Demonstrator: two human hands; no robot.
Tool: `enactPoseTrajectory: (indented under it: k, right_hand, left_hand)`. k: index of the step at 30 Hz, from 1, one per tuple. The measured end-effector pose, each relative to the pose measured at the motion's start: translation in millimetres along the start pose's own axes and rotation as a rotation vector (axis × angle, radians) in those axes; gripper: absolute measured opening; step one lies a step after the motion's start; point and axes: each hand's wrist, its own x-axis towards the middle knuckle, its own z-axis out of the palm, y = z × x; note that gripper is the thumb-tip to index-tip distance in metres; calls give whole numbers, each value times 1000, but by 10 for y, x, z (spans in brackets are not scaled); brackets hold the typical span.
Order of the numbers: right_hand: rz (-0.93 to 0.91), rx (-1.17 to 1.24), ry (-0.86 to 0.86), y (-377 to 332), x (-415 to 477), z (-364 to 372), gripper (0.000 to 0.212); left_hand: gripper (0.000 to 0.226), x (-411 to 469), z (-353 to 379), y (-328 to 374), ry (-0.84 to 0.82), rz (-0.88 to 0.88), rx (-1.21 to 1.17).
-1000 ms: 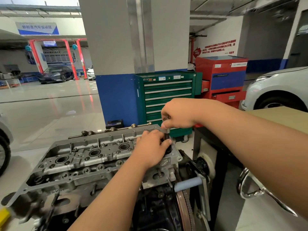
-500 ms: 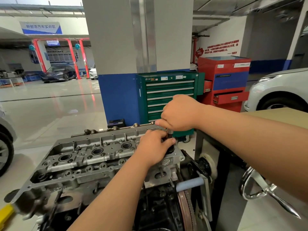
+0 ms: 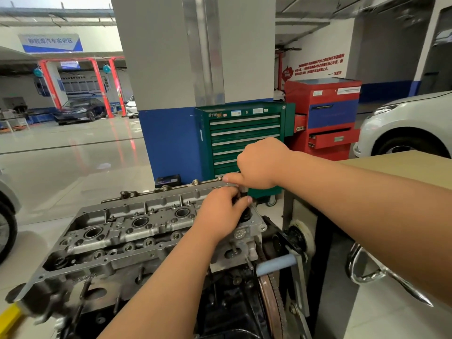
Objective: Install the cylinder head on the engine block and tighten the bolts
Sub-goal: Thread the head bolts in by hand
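Left grip (image 3: 220, 214), right grip (image 3: 261, 165) and forearms (image 3: 367, 196) are bare.

Left of the pillar (image 3: 195, 69), high on the far wall, a blue-and-white banner (image 3: 50, 42) reads 新能源汽车实训区 in blue characters. Below it, also left of the pillar, a small blue sign (image 3: 70, 64) hangs in the red frame; its writing is too blurred to read. Right of the pillar, red writing (image 3: 318, 64) runs in several lines on the white wall, too small to read. Just right of the pillar's foot, the green cabinet (image 3: 244, 133) bears small labels (image 3: 236, 113) along its top, unreadable. The red cabinet (image 3: 322, 113) beyond it carries a white sticker (image 3: 348, 90), also unreadable.
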Motion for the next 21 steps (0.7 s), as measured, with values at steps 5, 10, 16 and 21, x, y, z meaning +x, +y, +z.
enactPoseTrajectory:
  k: [5,10,16,21]
  right_hand:
    - [-20,109,-178,-42,87,-69,56]
    - [-136,261,-313,74,98,-140,35]
    - [-143,418,-315,132,109,-166,22]
    - [-104,347,-328,200,112,-192,29]
  left_hand:
    - [26,-3,-12,-32,-15,-34,-81]
    - [21,-4,-42,-43,-87,-57,-167]
    - [30,9,-46,-31,-60,-79,-206]
    - [29,-3,-69,-11,-105,-30,-251]
